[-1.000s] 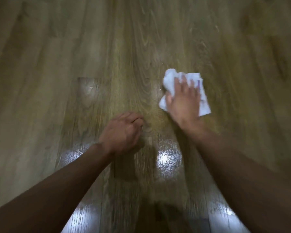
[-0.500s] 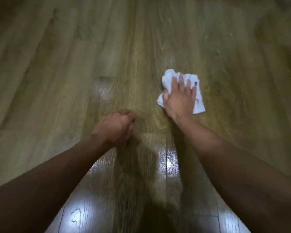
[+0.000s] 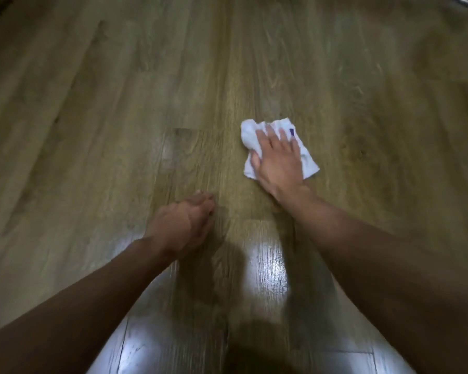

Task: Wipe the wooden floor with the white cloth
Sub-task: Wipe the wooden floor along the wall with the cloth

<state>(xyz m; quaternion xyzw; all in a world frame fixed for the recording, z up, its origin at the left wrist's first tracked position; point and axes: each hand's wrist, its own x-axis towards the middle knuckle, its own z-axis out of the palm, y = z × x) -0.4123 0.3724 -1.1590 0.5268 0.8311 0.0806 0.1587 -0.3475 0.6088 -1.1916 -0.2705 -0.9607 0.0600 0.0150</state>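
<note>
Glare patch on wooden floor (image 3: 97, 109) nearest me. My left hand (image 3: 183, 225) next, fingers curled into a loose fist, knuckles on the boards, holding nothing. Farther out, right hand (image 3: 278, 157) flat, fingers spread, pressing crumpled white cloth (image 3: 250, 134) onto floor, mid-frame.

No legible text — cloth's (image 3: 250, 136) purple mark unreadable

White cloth (image 3: 254, 136), brown-grained floor (image 3: 146, 103).
</note>
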